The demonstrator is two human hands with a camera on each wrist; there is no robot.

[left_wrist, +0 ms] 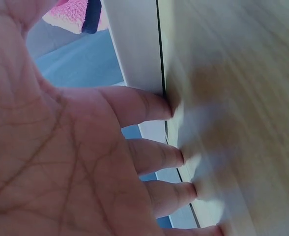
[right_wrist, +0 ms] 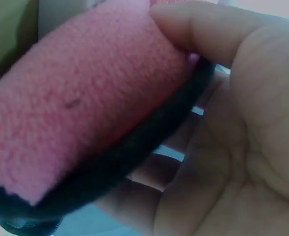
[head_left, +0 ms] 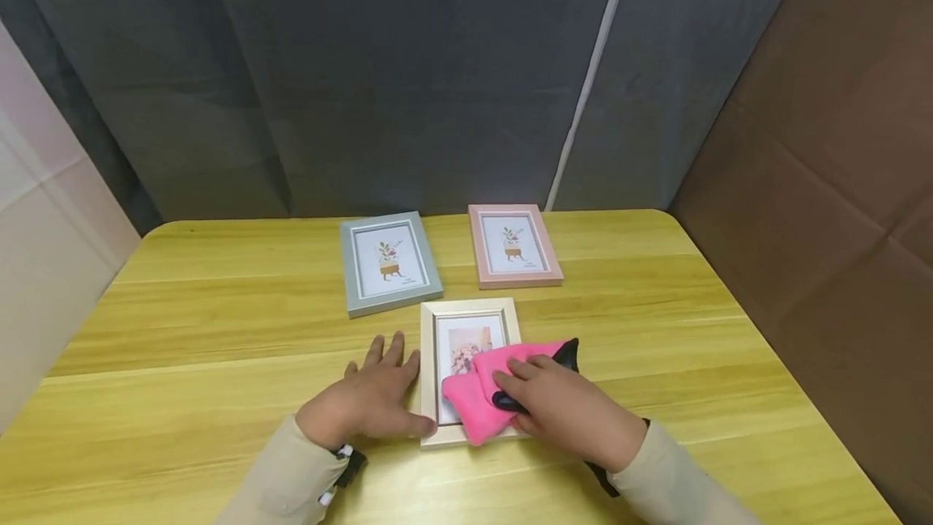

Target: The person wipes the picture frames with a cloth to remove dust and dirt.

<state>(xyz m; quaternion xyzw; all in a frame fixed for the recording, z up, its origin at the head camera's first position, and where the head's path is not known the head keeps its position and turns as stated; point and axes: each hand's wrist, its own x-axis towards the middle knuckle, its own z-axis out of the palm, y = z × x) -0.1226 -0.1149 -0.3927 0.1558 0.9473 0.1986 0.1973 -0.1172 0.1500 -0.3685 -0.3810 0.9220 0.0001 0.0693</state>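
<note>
at lower centre of the head view, the right hand (head_left: 572, 410) grasps a pink cloth (head_left: 472, 399) on the gold frame (head_left: 429, 347); the left hand (head_left: 368, 402) spreads loose fingers left of centre. only the right wrist view bares the right palm.

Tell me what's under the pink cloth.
Part of a cream picture frame. Its left side, top edge and part of the flower print show beyond the pink cloth. Most of its lower right, beneath cloth and right hand, is hidden in the head view.
</note>
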